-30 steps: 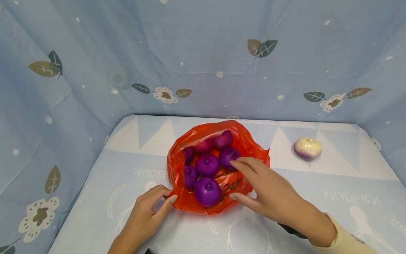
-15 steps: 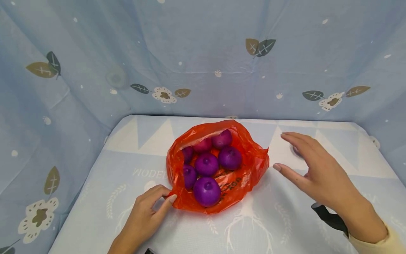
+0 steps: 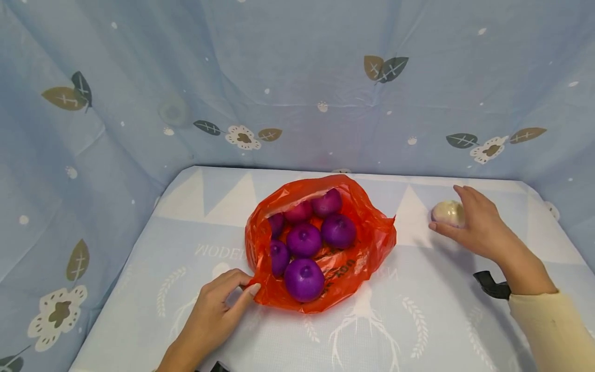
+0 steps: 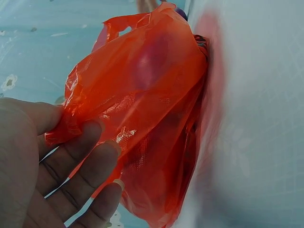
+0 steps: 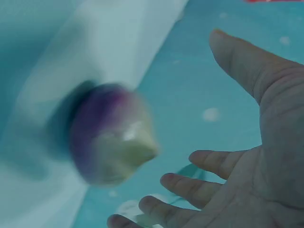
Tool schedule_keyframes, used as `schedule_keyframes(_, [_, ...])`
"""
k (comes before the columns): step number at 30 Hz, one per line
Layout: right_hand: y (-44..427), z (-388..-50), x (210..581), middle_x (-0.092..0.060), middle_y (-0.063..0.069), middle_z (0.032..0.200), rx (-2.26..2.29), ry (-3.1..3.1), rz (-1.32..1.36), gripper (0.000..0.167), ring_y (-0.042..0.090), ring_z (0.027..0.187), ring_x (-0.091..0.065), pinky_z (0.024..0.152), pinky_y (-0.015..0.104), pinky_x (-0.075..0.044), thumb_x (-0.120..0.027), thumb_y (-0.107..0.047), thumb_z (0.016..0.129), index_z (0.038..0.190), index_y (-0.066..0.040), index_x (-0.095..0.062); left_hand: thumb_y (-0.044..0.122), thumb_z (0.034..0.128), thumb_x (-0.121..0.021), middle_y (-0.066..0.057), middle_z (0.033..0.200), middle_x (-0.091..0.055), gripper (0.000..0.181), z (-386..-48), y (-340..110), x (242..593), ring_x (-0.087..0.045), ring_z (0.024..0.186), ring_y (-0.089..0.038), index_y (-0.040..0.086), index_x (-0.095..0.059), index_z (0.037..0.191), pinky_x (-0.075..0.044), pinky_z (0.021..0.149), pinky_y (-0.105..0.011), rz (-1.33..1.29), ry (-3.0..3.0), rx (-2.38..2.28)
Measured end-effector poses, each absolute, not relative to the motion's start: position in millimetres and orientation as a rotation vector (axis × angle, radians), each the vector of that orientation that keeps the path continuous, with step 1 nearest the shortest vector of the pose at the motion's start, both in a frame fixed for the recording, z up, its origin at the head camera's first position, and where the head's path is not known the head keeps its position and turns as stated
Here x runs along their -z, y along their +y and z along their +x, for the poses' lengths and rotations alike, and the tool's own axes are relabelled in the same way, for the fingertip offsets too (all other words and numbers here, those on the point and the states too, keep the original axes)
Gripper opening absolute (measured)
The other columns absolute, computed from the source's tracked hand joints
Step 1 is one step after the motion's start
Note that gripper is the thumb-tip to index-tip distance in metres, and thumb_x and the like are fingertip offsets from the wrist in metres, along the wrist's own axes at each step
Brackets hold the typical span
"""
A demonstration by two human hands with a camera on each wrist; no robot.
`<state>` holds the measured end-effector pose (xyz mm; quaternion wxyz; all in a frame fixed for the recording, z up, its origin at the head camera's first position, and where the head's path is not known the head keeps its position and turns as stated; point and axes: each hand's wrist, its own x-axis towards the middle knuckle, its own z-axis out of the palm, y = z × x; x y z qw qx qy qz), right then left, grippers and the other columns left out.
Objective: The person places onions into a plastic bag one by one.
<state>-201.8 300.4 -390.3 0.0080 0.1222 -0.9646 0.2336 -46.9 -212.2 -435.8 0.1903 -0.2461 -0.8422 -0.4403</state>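
A red plastic bag (image 3: 372, 243) lies with its mouth open, several purple onions (image 3: 304, 280) inside. My left hand (image 3: 213, 312) pinches the near left edge of the bag between thumb and fingers; in the left wrist view the red film (image 4: 142, 99) bunches at the fingertips. At the right, a pale onion with a purple side (image 3: 447, 213) rests on the table, partly hidden behind my right hand (image 3: 481, 225). That hand hovers with spread fingers, thumb apart from them. In the right wrist view the pale onion (image 5: 114, 137) appears apart from the fingers.
The table (image 3: 400, 330) wears a pale blue and white patterned cover. Blue curtains (image 3: 297, 77) with leaves and flowers close off the back and sides. A dark strap (image 3: 491, 285) shows below the right wrist.
My right hand has left the bag's opening and moved right, to the pale onion, fingers still spread. My left hand keeps its pinch on the bag, which has stayed in place.
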Motion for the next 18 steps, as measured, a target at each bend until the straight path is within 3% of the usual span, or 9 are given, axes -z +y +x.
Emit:
schedule_keyframes(6, [313.9,-216.4,400.0,-0.017,0.047,0.154,-0.767,-3.193,0.244,0.121,0.068,0.135,-0.024,0.105,0.080,-0.026,-0.086,-0.044,0.086,0.159,0.013,-0.008,-0.004,0.0892,-0.078,0.011,0.092,-0.066,0.029,-47.2,-212.4,436.7,-0.064,0.085,-0.007,0.022,-0.069,0.098,-0.051,0.078,-0.022,-0.688,-2.367,1.238])
schedule_keyframes(18, [322.1,-222.6,408.0,-0.019,0.054,0.146,-0.815,-3.307,0.167,0.122,0.067,0.131,-0.031,0.105,0.079,-0.029,-0.079,-0.046,0.092,0.155,0.020,0.002,-0.002,0.0914,-0.078,0.012,0.093,-0.067,0.026,-46.5,-213.2,435.8,-0.064,0.086,-0.007,0.022,-0.069,0.099,-0.052,0.079,-0.020,-0.671,-2.385,1.243])
